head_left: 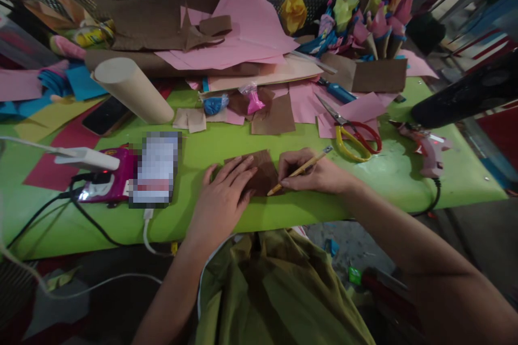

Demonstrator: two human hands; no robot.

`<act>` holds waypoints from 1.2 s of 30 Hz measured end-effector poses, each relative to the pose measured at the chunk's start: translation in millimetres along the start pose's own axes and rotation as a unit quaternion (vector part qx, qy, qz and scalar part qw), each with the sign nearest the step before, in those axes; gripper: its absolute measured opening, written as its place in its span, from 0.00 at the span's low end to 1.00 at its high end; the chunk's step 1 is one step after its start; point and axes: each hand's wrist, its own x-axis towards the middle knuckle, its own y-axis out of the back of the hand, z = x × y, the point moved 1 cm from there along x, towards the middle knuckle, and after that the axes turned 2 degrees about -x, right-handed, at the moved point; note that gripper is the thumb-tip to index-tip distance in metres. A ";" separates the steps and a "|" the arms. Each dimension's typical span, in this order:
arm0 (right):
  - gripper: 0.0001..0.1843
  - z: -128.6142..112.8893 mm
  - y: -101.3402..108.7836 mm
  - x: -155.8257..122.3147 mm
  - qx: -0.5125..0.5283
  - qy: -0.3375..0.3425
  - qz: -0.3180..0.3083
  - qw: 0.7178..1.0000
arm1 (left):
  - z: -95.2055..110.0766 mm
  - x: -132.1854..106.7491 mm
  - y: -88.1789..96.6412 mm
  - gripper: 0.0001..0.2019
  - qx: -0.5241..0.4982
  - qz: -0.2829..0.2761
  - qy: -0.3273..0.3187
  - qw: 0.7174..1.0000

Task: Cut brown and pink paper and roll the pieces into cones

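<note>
A small brown piece of paper (265, 170) lies on the green table near its front edge. My left hand (226, 194) rests flat on the paper's left part, fingers stretched out. In my right hand (311, 172) is a yellow pencil (301, 169), gripped between thumb and fingers. The pencil's tip meets the paper at its lower right. To the right of that hand lie scissors (356, 140) with one yellow and one red handle.
A phone (156, 167) and a magenta power strip (113, 178) with cables sit at left. A paper tube (131, 89) stands behind them. Pink sheets (246, 27) and paper flowers (380, 27) fill the back. A glue gun (432, 151) is at right.
</note>
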 end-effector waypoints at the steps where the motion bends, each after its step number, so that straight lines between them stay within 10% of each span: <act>1: 0.09 1.2 0.2 0.9 0.006 0.003 0.018 1.000 | -0.4 -0.3 -0.8 0.19 0.001 0.003 -0.001 1.000; 10: 0.13 18.8 3.0 19.8 -0.009 0.048 0.242 0.969 | -2.1 -1.3 -1.8 0.18 0.009 0.013 0.000 1.000; 36: 0.06 12.5 -1.0 12.0 -0.062 0.040 0.144 0.987 | -4.4 -2.3 -4.5 0.16 -0.020 0.028 0.008 0.999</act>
